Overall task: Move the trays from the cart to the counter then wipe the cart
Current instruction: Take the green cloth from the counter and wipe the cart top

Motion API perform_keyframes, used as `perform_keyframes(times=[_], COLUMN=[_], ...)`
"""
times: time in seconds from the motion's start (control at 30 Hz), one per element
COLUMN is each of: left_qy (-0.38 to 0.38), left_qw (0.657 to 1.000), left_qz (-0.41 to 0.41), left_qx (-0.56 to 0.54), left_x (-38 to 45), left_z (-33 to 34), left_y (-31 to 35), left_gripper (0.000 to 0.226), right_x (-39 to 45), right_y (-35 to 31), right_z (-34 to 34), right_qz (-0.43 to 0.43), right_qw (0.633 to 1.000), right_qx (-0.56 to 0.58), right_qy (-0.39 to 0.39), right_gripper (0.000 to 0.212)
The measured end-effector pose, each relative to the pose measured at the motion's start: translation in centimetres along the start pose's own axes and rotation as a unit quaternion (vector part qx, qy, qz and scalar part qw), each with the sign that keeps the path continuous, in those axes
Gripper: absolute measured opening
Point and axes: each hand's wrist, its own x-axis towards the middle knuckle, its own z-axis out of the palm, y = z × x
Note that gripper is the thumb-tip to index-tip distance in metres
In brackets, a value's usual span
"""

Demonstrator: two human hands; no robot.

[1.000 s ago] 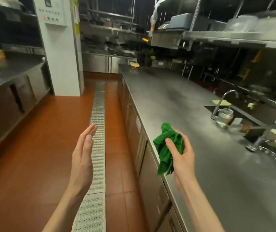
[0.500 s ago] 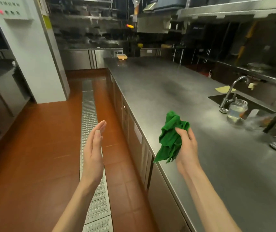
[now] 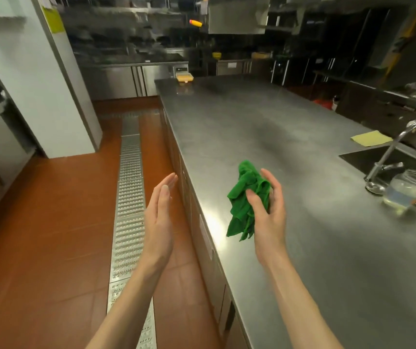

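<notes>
A crumpled green cloth (image 3: 246, 197) hangs from my right hand (image 3: 268, 210), which grips it between thumb and fingers above the near edge of the long steel counter (image 3: 264, 127). My left hand (image 3: 160, 212) is held upright over the floor to the left of the counter, fingers straight, palm facing right, holding nothing. No cart and no trays are in view.
A sink (image 3: 388, 159) with a tap (image 3: 393, 152) is set into the counter's right side, with a glass jar (image 3: 407, 191) and a yellow cloth (image 3: 370, 138) near it. A yellow container (image 3: 184, 78) sits at the counter's far end. A metal floor drain (image 3: 130, 187) runs along the red floor beside a white pillar (image 3: 33, 79).
My view has turned and tipped, so the counter lies more centred. Both hands have shifted right in the frame; the right hand's thumb now lies across the cloth.
</notes>
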Motion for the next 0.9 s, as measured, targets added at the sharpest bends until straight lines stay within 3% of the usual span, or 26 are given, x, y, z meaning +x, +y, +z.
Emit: perform_keyframes(times=[0.23,0.5,0.67,0.9], left_qy=[-0.018,-0.070,-0.132,-0.197], left_qw=[0.999,0.996,0.989,0.971], left_qz=[0.005,-0.027,-0.068,-0.135], left_qx=[0.038,0.038,0.015,0.002], left_x=[9.0,20.7,27.5,34.2], left_z=[3.4,7.7,10.4,13.2], left_y=[-3.9,-13.3,-20.9,-29.3], left_gripper=[0.051,0.052,0.057,0.051], right_x=[10.0,20.7,25.3,29.1], right_y=[4.7,15.0,23.1,32.1], right_z=[2.5,3.9,4.8,5.9], right_qz=[-0.032,-0.030,-0.012,0.094], right_qw=[0.996,0.967,0.917,0.836], right_qx=[-0.084,-0.236,-0.381,-0.522], right_qy=[0.030,0.086,0.117,0.139], right_gripper=[0.040,0.042,0.046,0.055])
